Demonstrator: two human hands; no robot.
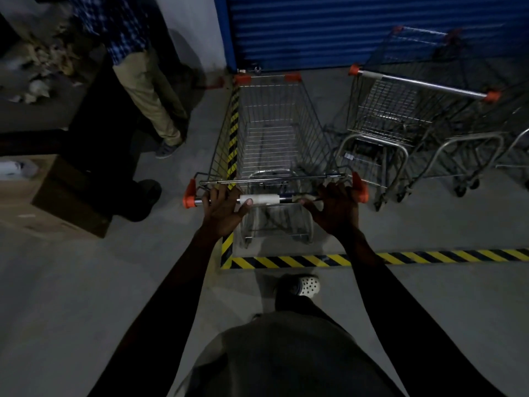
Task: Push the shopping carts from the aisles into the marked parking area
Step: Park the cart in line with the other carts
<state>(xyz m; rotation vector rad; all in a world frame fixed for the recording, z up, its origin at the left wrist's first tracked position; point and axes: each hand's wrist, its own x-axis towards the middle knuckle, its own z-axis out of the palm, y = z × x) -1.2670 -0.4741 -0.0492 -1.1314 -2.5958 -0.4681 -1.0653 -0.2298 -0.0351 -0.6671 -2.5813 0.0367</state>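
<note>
A wire shopping cart [274, 133] with orange corner caps stands in front of me, inside the area marked by yellow-black floor tape [429, 257]. Its nose is close to a blue roller shutter [343, 27]. My left hand [221, 209] grips the left part of the cart's handle bar [274, 199], thumb under the white wrap. My right hand [333, 209] grips the right part of the bar beside the orange end cap. The cart's left side runs along the vertical strip of tape [233, 133].
Two more carts [415, 110] are parked nested at the right inside the marked area. A person in a checked shirt and beige trousers [148, 90] stands at the left. A cardboard box [54, 196] and a dark table sit at the far left. My shoe [306, 285] is behind the tape.
</note>
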